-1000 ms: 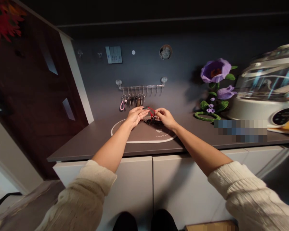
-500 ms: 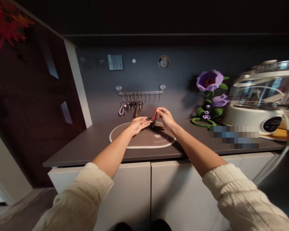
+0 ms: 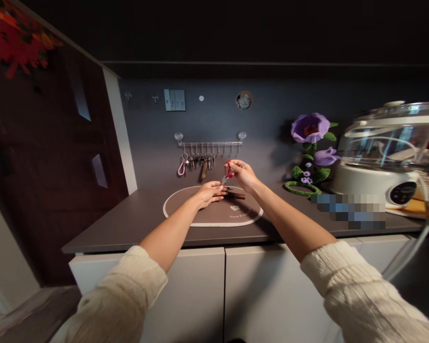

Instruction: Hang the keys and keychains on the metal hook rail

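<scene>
Your right hand [image 3: 246,176] is pinching a red loop [image 3: 228,168] above the oval mat [image 3: 180,212] on the counter [image 3: 128,226], probably keeping the metal pieces [image 3: 224,180] below it within fingers' reach; your left hand [image 3: 208,194] is meeting those pieces, perhaps steadying them, though whether it is gripping cannot be told, and a brown strip [image 3: 237,196] is lying on the mat just beside

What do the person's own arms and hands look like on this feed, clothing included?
Both arms wear cream knit sleeves with a raised, ribbed texture, their thick cuffs gathered up the forearms. The left hand and right hand are ungloved. No watch or bracelet shows at either wrist; any rings would be too small to tell.
</scene>
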Demonstrator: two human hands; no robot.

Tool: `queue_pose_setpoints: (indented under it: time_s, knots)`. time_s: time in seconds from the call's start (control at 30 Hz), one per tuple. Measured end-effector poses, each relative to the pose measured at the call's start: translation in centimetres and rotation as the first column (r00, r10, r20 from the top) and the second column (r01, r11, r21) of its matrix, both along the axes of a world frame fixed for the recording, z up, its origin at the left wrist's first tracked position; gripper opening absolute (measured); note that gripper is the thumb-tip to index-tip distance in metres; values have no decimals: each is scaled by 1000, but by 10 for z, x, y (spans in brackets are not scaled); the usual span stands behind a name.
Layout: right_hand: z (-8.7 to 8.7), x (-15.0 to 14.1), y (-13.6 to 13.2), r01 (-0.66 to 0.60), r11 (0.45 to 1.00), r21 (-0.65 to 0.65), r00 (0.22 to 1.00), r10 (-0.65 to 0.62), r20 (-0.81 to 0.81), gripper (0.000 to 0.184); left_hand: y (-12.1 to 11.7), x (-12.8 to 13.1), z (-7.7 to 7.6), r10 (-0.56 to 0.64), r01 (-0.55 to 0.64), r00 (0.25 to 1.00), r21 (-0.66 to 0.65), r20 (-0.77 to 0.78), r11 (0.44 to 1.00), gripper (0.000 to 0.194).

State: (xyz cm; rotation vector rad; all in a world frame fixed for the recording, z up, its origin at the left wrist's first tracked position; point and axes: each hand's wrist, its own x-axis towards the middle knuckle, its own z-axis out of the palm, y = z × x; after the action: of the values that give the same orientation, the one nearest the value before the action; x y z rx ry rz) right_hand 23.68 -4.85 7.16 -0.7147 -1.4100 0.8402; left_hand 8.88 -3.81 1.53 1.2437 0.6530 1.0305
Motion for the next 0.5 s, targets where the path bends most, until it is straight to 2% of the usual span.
queue_pose_setpoints:
  time_s: [0.2,0.33,0.4,0.43,0.5]
  knots:
    - [6,-2,5,-23,1000,-2,1000,23,2,34,2,1,0,49,-43,994,58,-93,997,12]
    - [8,-1,13,-24,1000,-4,1000,24,20,34,9,2,-3,186,-158,967,165,-172,974,7]
    - [10,0,17,-10,1000,-9,999,11,35,33,15,2,-5,320,-243,918,307,-234,920,9]
    - [11,0,19,0,1000,-14,999,1,41,32,18,1,-5,401,-280,878,398,-262,874,11]
    - [14,1,22,31,999,-28,998,-29,59,27,22,-2,-7,559,-316,775,586,-295,746,15]
